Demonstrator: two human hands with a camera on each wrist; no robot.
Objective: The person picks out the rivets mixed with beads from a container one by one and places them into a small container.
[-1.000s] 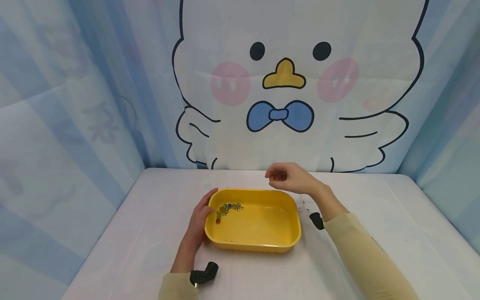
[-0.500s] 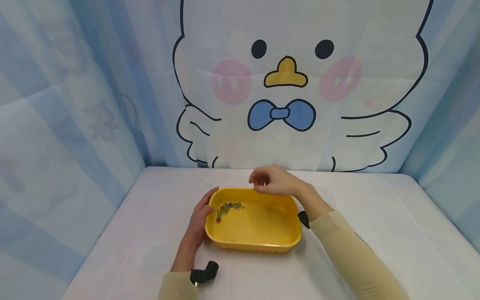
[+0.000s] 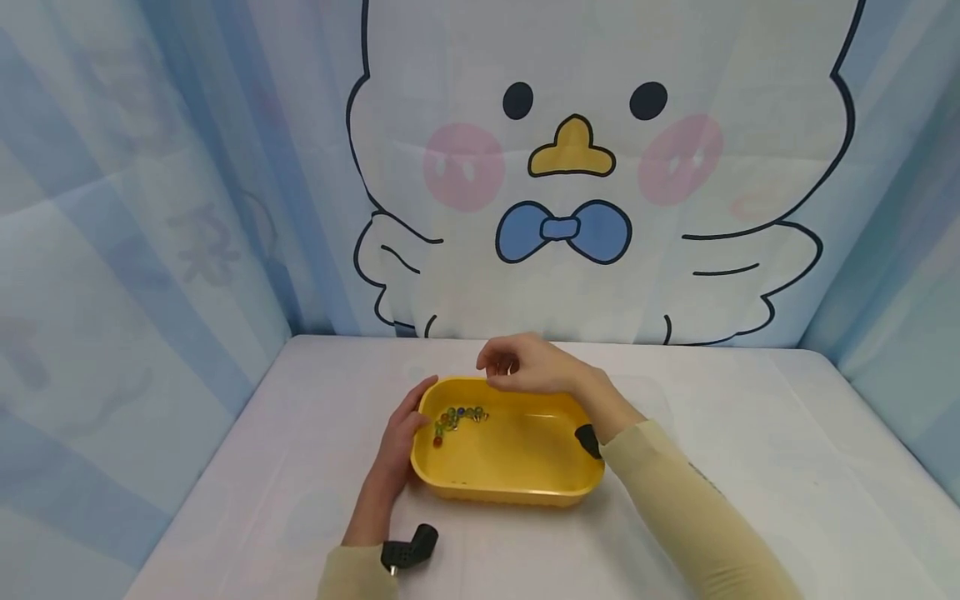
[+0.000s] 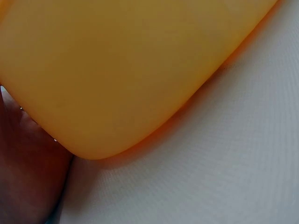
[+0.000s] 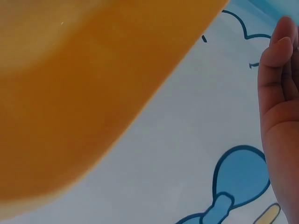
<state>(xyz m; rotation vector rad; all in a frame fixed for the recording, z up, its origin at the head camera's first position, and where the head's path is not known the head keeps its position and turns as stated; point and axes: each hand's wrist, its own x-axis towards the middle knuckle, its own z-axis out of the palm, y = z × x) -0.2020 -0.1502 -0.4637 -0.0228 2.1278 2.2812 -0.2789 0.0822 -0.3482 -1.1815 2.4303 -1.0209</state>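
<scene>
A yellow plastic basin (image 3: 517,450) sits on the table with several small glass marbles (image 3: 452,413), green, amber, blue and clear, gathered in its far left part. My left hand (image 3: 395,442) grips the basin's left side, thumb over the rim and fingers along the outer wall. Over the far rim is my right hand (image 3: 528,364), its fingers bent and the thumb close to the fingertips. In the right wrist view that hand (image 5: 282,107) shows at the right edge; I cannot tell whether something small is between its fingertips.
A white cloth covers the table (image 3: 750,450), and a curtain (image 3: 570,292) printed with a cartoon bird hangs right behind it. A black wrist camera (image 3: 410,547) sits on the left wrist; another wrist camera (image 3: 588,441) overlaps the basin's right end.
My right hand has moved left along the basin's far rim, from beyond its right part to nearer the middle. The left hand, the basin and the marbles stay in place.
</scene>
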